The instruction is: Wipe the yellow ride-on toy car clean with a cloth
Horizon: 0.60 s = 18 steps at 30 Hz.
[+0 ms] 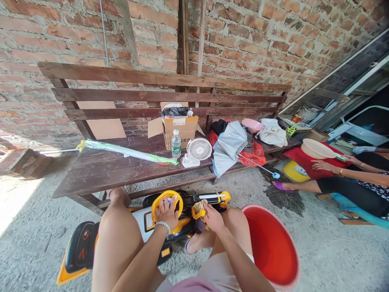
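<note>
"What are the hands working on?"

"I'm watching a ride-on toy (182, 225) that's standing on the concrete floor (331, 259) before the bench, partly hidden by the left leg. The right hand (213, 219) is pinching a crumpled cloth (203, 202) against a yellow part (198, 213); the left hand (167, 213) is lying on the steering wheel (181, 202), fingers spread."

"How should I be handling it?"

"It looks like wiping. I'd be steadying the wheel with the left and working a folded edge into the recesses, lightly."

"Are you reading any writing?"

"The toy's sticker (149, 222) is defeating me. Farther out, on the bench (91, 174), the bottle (176, 147) is wearing a green label I'm not making out; the cardboard box (186, 130) is showing characters seemingly ending 勿压, 'don't press'."
</note>
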Tool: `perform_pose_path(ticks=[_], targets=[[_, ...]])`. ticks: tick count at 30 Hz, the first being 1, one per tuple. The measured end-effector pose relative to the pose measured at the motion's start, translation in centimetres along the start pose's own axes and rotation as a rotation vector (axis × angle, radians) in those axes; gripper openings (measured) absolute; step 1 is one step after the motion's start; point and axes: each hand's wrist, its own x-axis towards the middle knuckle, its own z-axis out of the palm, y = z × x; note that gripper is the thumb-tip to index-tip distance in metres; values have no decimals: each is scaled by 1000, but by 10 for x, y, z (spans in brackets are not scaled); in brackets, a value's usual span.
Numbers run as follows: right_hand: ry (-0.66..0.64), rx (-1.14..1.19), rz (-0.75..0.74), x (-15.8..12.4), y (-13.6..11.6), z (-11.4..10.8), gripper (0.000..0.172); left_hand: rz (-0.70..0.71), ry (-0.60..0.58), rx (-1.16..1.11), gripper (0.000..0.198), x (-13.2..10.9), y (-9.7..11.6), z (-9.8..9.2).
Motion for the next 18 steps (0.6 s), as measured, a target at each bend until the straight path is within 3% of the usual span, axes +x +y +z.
perform_pose_path(ticks=[2, 6, 8, 13, 18], targets=[[40, 24, -60, -4, 3, -6, 66, 2, -17, -9, 79, -2, 1, -4], [297, 141, 17, 7, -7, -15, 50, 8, -34, -24, 78, -4, 1, -8], [342, 159, 33, 20, -16, -21, 45, 11, -35, -24, 78, -4, 0, -7], [123, 76, 1, 42, -28, -33, 30, 12, -24, -13, 78, -2, -2, -3], [39, 139, -95, 25, 0, -23, 26, 12, -18, -17, 78, -3, 0, -4]])
